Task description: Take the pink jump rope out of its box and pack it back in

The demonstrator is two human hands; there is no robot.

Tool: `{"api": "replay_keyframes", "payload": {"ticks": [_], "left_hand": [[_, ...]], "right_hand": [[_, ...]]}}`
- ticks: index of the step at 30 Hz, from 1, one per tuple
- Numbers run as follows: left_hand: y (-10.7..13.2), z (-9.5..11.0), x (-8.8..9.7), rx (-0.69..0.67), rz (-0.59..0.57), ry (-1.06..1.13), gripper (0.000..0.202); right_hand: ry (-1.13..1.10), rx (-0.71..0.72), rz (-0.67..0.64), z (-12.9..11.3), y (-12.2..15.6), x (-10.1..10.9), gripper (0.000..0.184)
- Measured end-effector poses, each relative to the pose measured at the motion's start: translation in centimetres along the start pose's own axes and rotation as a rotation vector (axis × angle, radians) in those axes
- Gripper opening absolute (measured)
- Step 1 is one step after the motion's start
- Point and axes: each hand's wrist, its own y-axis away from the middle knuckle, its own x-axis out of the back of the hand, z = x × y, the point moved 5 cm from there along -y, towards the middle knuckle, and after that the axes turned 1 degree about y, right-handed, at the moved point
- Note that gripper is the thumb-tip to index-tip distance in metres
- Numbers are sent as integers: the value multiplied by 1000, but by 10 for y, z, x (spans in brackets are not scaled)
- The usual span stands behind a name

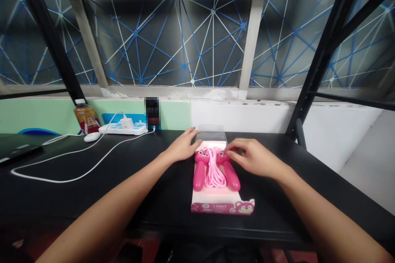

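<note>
Right hand rests on pink skipping rope, fingers lightly curled, not gripping; left hand open, fingertips on clear packet at rope's far end. Rope lies on black desk. Left of rope: white mouse, power strip, juice bottle.

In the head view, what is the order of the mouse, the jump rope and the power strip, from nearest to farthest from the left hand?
1. Jump rope: right beside the left hand, on its right in the view.
2. Power strip: farther left, by the wall.
3. Mouse: left of the strip.
</note>
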Motion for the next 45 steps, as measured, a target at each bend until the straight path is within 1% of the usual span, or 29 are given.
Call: {"api": "replay_keyframes", "payload": {"ticks": [1, 2, 3, 4, 6, 7, 8, 11, 15, 17, 19, 20, 24, 26, 29, 31, 32, 34, 36, 37, 38, 41, 45], "left_hand": [[3, 6, 7, -18, 39, -14, 41], [7, 12, 13, -35, 40, -24, 36], [11, 19, 16, -51, -8, -18, 32], [16, 25, 17, -56, -83, 21, 32], [24, 37, 16, -83, -229, 51, 40], [27, 42, 16, -99, -271, 40, 41], [29, 45, 16, -103, -282, 28, 40], [31, 46, 17, -57, -284, 28, 36], [32, 38, 15, 29, -383, 87, 36], [32, 36, 15, 45, -401, 103, 37], [32, 35, 14, 45, -389, 113, 37], [32, 36, 13, 39, -376, 119, 37], [28, 37, 6, -2, -301, 117, 36], [27, 38, 2, -12, -271, 97, 34], [27, 41, -2, -24, -247, 52, 33], [27, 42, -1, -49, -217, -3, 34], [26, 43, -1, -66, -188, -32, 35], [24, 41, 1, -94, -104, -73, 35], [20, 36, 2, -110, -22, -87, 36], [18, 33, 2, -113, 0, -89, 37], [17, 29, 0, -117, 0, -88, 39], [12, 17, -4, -106, -53, -68, 39], [12, 11, 3, -106, -50, -12, 25]], "right_hand": [[125, -24, 60, 7, -1, 0, 26], [200, -42, 77, 12, -1, -2, 28], [237, -55, 65, 16, -1, -5, 32], [241, -62, 34, 19, -1, -10, 37], [199, -55, -24, 20, 0, -18, 41], [174, -47, -39, 19, 0, -21, 41], [151, -42, -42, 17, -1, -23, 38], [96, -70, -11, 16, -3, -24, 33], [54, -124, 5, 23, -5, -24, 26], [41, -142, -7, 24, -5, -25, 23], [68, -160, -19, 21, -4, -26, 22], [118, -170, -25, 18, -3, -27, 22], [513, -206, -44, -3, 0, -29, 27], [628, -134, -31, -18, 2, -30, 30], [596, 124, -99, -39, 7, -43, 38], [581, 249, -168, -45, 11, -52, 44], [584, 274, -192, -46, 12, -55, 46], [591, 270, -219, -44, 11, -59, 47], [591, 260, -232, -44, 10, -59, 47], [586, 265, -233, -44, 9, -58, 47], [577, 276, -231, -45, 9, -57, 47], [508, 330, -216, -49, 10, -50, 50], [427, 371, -229, -55, 15, -47, 47]]}}
